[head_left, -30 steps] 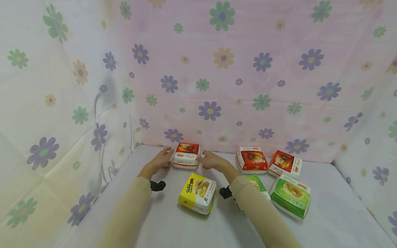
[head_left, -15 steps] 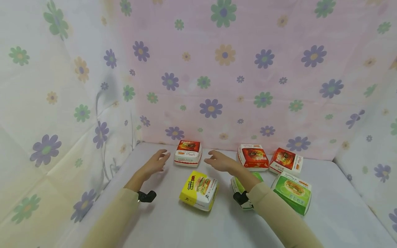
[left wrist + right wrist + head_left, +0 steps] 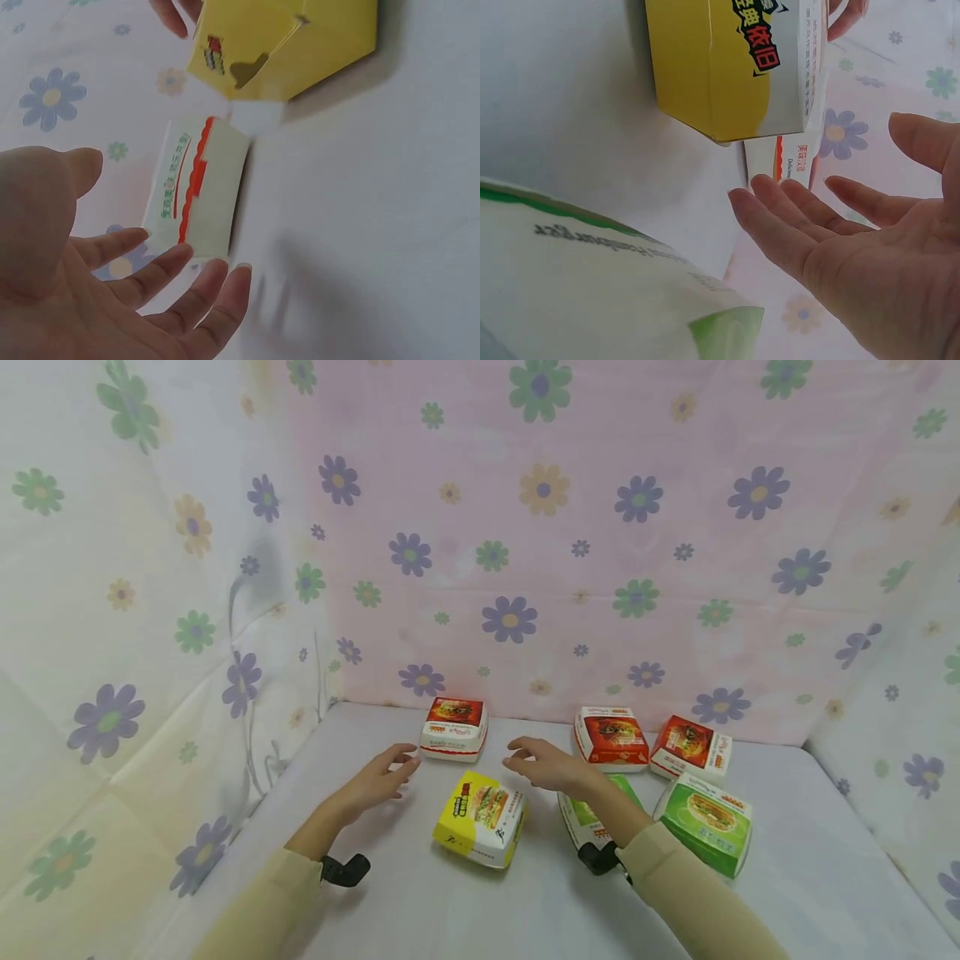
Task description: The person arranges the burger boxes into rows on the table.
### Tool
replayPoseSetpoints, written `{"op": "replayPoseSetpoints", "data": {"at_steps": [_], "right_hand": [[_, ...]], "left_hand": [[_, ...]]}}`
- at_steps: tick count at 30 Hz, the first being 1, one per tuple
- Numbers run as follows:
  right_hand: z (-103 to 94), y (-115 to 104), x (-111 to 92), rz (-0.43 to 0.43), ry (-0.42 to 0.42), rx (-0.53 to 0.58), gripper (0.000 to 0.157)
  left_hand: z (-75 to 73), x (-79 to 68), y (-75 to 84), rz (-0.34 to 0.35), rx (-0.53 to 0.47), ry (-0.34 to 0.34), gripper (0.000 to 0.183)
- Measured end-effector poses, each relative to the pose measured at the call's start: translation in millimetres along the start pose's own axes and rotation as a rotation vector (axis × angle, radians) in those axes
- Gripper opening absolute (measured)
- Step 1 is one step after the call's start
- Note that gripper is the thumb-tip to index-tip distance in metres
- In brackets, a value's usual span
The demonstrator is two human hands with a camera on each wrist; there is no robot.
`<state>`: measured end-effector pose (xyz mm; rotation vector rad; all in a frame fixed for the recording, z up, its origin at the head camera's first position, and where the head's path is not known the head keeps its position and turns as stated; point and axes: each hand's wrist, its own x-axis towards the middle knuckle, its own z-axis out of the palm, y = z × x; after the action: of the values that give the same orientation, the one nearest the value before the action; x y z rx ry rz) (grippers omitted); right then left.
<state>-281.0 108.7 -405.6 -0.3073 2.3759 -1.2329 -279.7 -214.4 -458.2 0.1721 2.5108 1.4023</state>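
A red and white burger box (image 3: 454, 728) stands near the back wall, left of centre. In front of it sits a yellow and white burger box (image 3: 481, 818). My left hand (image 3: 380, 779) hovers to the left of both, its fingers relaxed and holding nothing. On the other side my right hand (image 3: 551, 766) hangs above the table with loose fingers, also holding nothing. Under the right wrist a green and white burger box (image 3: 577, 817) is partly hidden by the arm. The left wrist view shows the red and white box (image 3: 199, 187) beyond the fingertips, apart from them.
To the right stand two more red burger boxes, one (image 3: 611, 740) beside the other (image 3: 691, 749). Another green burger box (image 3: 707, 825) sits in front of them. Flower-printed cloth walls (image 3: 570, 577) enclose the white table (image 3: 420, 902) at the back and sides.
Both hands have come away from the red and white box, apart to either side and back toward the person. The box stays on the table near the back wall.
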Motion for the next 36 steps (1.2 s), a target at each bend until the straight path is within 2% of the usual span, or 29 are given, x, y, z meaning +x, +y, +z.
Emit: {"op": "replayPoseSetpoints", "data": {"at_steps": [12, 21, 26, 36], "right_hand": [[9.0, 7.7, -7.6, -0.003, -0.048, -0.074, 0.051], [21.0, 15.7, -6.3, 0.015, -0.058, -0.074, 0.047], [26.8, 20.2, -4.2, 0.008, -0.051, -0.072, 0.046], [31.5, 22.1, -2.4, 0.002, -0.051, -0.101, 0.048]], "left_hand": [[22.7, -22.3, 2.2, 0.031, -0.018, -0.062, 0.055], [35.5, -36.0, 2.6, 0.026, -0.046, -0.135, 0.061], [41.7, -40.3, 5.9, 0.013, -0.068, -0.175, 0.063], [51.6, -43.1, 11.1, -0.025, -0.051, -0.184, 0.065]]}}
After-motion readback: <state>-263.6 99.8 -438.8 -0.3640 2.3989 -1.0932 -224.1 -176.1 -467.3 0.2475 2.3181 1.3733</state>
